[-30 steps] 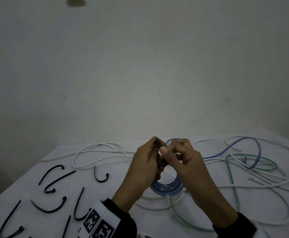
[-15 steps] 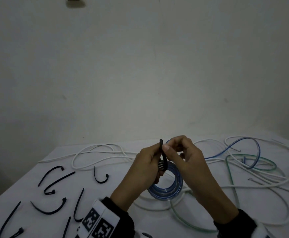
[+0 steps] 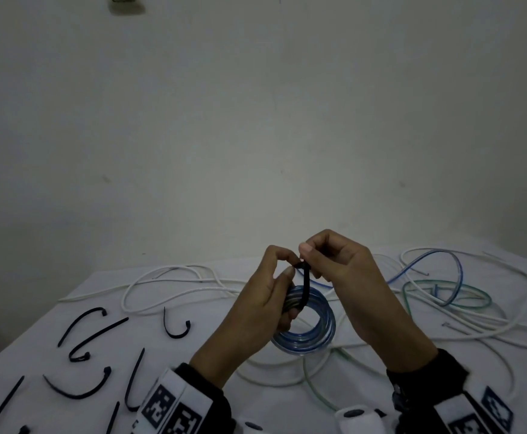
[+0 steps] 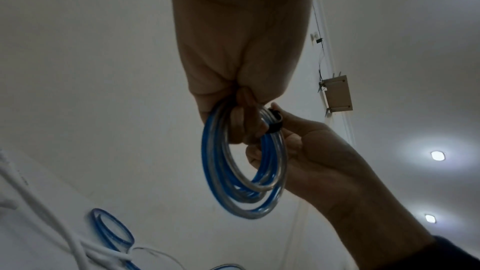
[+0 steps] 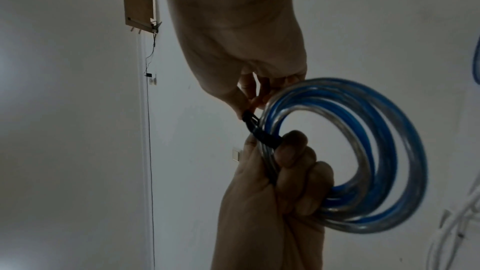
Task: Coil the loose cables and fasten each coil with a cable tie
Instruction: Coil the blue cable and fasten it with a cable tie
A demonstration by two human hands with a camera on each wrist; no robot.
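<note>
A small coil of blue and clear cable [image 3: 315, 330] [image 4: 244, 174] [image 5: 363, 151] hangs in the air above the white table [image 3: 193, 364]. My left hand [image 3: 268, 296] [image 5: 280, 171] grips the coil's left side, fingers curled through it. A black cable tie [image 3: 305, 286] [image 5: 262, 132] [image 4: 275, 122] wraps that side of the coil. My right hand [image 3: 325, 258] [image 4: 298, 147] pinches the tie's upper end between thumb and fingers, just above the left thumb.
Several loose black cable ties [image 3: 83, 327] lie on the table's left half. Loose white cables [image 3: 174, 283], a blue cable [image 3: 444, 261] and a green cable [image 3: 444, 292] sprawl over the back and right. A plain wall stands behind the table.
The coil and both hands have risen a little. The right hand has pulled the tie's end upward, and the tie now stands straighter along the coil.
</note>
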